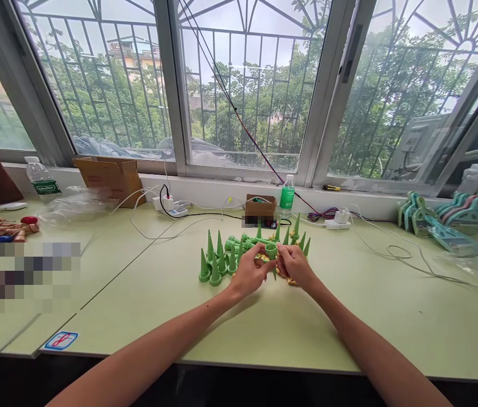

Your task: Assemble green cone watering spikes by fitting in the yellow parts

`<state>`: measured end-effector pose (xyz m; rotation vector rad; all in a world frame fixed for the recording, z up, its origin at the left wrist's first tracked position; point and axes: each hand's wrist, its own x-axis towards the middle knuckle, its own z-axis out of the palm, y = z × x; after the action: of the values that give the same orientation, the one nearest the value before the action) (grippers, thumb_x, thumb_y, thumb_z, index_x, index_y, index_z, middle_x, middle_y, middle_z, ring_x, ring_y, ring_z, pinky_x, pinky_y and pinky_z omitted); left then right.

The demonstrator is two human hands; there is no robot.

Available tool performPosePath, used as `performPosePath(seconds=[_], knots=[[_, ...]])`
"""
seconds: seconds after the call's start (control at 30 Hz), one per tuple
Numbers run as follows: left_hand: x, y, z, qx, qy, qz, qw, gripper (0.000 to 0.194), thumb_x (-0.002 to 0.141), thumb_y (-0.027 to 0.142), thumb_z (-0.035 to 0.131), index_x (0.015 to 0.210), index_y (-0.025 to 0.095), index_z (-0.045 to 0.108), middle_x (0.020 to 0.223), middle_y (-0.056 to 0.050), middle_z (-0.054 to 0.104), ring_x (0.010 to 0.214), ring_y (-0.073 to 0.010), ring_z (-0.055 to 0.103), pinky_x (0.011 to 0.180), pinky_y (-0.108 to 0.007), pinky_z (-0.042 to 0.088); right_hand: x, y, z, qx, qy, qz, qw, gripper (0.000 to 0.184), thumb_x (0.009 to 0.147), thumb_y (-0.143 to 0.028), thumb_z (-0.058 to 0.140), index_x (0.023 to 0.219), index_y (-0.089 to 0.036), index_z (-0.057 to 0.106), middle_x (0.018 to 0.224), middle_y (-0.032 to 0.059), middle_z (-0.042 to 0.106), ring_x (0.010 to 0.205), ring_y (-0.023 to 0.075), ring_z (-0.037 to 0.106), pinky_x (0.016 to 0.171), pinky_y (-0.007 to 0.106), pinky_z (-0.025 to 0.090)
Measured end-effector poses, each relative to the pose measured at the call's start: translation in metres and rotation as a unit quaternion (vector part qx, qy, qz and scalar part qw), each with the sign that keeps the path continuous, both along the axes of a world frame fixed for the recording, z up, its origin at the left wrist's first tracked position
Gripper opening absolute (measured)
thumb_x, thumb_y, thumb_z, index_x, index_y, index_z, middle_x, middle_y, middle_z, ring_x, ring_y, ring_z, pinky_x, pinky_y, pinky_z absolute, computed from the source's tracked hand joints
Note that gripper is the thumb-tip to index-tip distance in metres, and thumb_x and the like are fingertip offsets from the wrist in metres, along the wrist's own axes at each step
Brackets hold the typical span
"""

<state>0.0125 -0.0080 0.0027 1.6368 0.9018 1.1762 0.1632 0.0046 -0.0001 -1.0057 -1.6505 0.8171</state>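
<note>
Between my hands is a green plastic spike (270,249), its round open end up and its pointed tip down. My left hand (250,270) grips it from the left, fingers wrapped about its upper part. From the other side, my right hand (293,262) is closed with thumb and fingertips pinched at the spike's rim; whether a small piece is in that pinch is hidden. Several green cones (215,270) stand point up on the table to the left, with more behind my hands. Ribbed green pieces (239,243) and small yellowish pieces (292,281) lie around and under my hands.
Behind stand a small brown box (261,208) and a green-labelled bottle (288,195). White cables (395,251) and power strips (337,224) run along the windowsill side. Teal plastic items (417,215) are at right; a cardboard box (109,180) and another bottle (43,180) at left.
</note>
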Motion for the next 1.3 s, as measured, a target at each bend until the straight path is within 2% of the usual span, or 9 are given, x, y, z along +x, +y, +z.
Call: performPosePath(seconds=[0.2,0.3,0.37,0.53,0.63,0.77,0.97,1.3], knots=[[0.002,-0.002,0.003,0.015,-0.002,0.019,1.000,0.033,0.075,0.044,0.068,0.087,0.019,0.050,0.079,-0.001,0.060,0.043,-0.0055,0.048,0.037,-0.018,0.031,-0.003,0.001,-0.002,0.004,0.022,-0.007,1.000,0.060,0.093,-0.057,0.038,0.045,-0.022,0.037,0.034,-0.0024,0.040,0.030,0.0098,0.036,0.036,0.025,0.032],[0.001,0.000,0.002,0.038,0.010,0.031,0.999,0.031,0.078,0.044,0.064,0.091,0.018,0.053,0.096,-0.005,0.060,0.045,-0.0045,0.048,0.038,-0.018,0.033,-0.004,0.001,-0.004,0.012,0.053,-0.003,0.999,0.056,0.093,-0.058,0.039,0.051,-0.021,0.038,0.039,-0.0036,0.040,0.031,0.0089,0.036,0.034,0.023,0.029],[0.001,0.002,-0.001,0.041,0.009,0.041,0.998,0.031,0.079,0.045,0.062,0.092,0.019,0.053,0.098,-0.005,0.059,0.044,-0.0042,0.048,0.037,-0.019,0.033,-0.004,0.002,-0.005,0.022,0.072,-0.004,0.997,0.054,0.093,-0.059,0.039,0.054,-0.021,0.040,0.041,-0.0045,0.040,0.031,0.0084,0.035,0.033,0.023,0.028],[0.002,0.006,-0.004,-0.008,-0.039,0.035,0.999,0.037,0.083,0.055,0.054,0.080,0.018,0.048,0.083,-0.002,0.057,0.039,-0.0049,0.046,0.032,-0.020,0.032,-0.004,0.000,-0.003,0.045,0.062,-0.013,0.997,0.049,0.093,-0.060,0.038,0.063,-0.021,0.041,0.048,-0.0054,0.042,0.033,0.0076,0.037,0.035,0.022,0.028],[0.002,0.008,-0.002,-0.088,-0.085,-0.001,0.993,0.047,0.084,0.063,0.047,0.074,0.017,0.048,0.073,-0.002,0.056,0.039,-0.0068,0.047,0.033,-0.021,0.035,-0.004,-0.002,-0.001,0.059,0.013,-0.013,0.998,0.048,0.094,-0.058,0.037,0.064,-0.021,0.042,0.051,-0.0046,0.045,0.038,0.0078,0.038,0.038,0.022,0.029],[0.000,0.009,0.001,-0.162,-0.116,-0.037,0.979,0.050,0.082,0.066,0.047,0.075,0.016,0.050,0.068,-0.003,0.057,0.040,-0.0091,0.049,0.034,-0.022,0.035,-0.003,-0.004,-0.001,0.070,-0.045,-0.008,0.996,0.047,0.096,-0.056,0.036,0.064,-0.021,0.041,0.050,-0.0040,0.047,0.042,0.0090,0.039,0.043,0.023,0.031],[-0.001,0.008,0.002,-0.174,-0.122,-0.059,0.975,0.045,0.081,0.061,0.054,0.077,0.016,0.050,0.062,-0.001,0.055,0.039,-0.0087,0.048,0.036,-0.021,0.035,-0.002,-0.003,-0.001,0.070,-0.061,-0.013,0.996,0.045,0.096,-0.054,0.035,0.065,-0.022,0.038,0.049,-0.0041,0.047,0.043,0.0103,0.041,0.045,0.023,0.033],[-0.003,0.007,0.002,-0.148,-0.116,-0.055,0.981,0.039,0.080,0.054,0.060,0.081,0.017,0.049,0.051,0.004,0.048,0.039,-0.0087,0.046,0.037,-0.020,0.035,0.000,0.000,-0.004,0.062,-0.063,-0.013,0.996,0.041,0.096,-0.053,0.035,0.069,-0.023,0.034,0.045,-0.0063,0.043,0.040,0.0109,0.041,0.044,0.023,0.032]])
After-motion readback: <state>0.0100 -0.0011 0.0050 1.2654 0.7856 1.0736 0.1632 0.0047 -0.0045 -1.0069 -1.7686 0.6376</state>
